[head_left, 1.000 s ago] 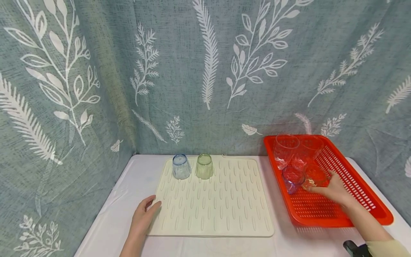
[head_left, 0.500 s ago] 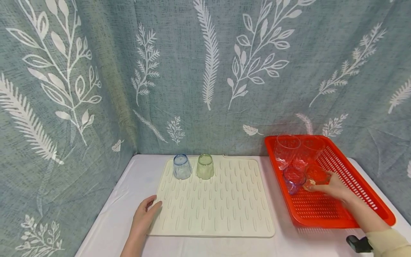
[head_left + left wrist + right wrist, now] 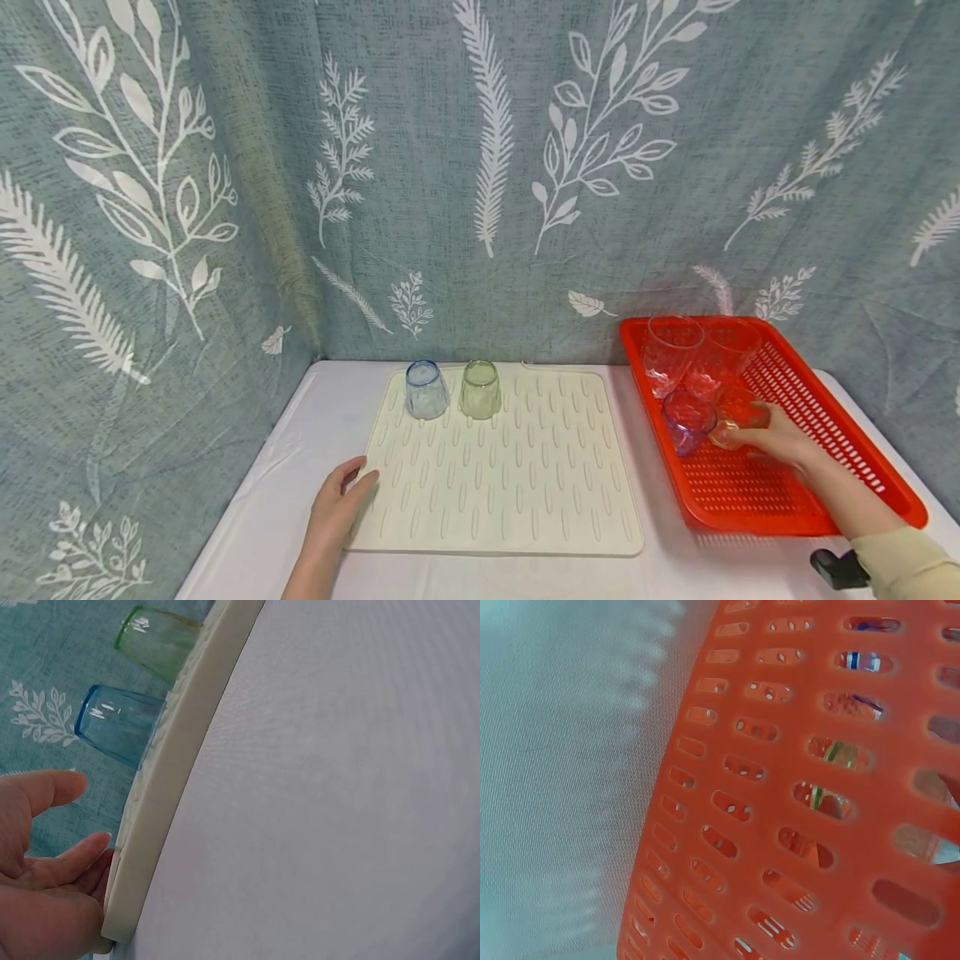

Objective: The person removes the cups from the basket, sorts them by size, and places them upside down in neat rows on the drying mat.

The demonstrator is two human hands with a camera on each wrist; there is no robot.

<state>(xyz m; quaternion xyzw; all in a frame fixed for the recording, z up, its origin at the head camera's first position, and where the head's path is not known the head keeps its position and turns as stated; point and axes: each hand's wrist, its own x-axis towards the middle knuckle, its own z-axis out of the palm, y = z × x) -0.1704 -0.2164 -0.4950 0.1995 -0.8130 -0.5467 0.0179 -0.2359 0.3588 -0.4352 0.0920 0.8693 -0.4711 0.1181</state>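
In the head view, my right hand reaches into the red basket and grips a yellow-tinted drinking glass, thumb at its near side and fingers round the far side. Close to its left stands a purple glass. My left hand lies at the left edge of the cream drying mat, its fingers relaxed and holding nothing. A blue glass and a green glass stand side by side at the back of that mat. The basket wall hides most of the right hand in the right wrist view.
Behind the purple glass, two taller clear glasses stand in the basket's back left corner. White cloth covers the table. A patterned green-grey curtain hangs along the back and left. Something black is near the right sleeve.
My right fingers have closed in slightly on the yellow glass, and its visible part has shifted a little. The left hand stays at the mat's edge.
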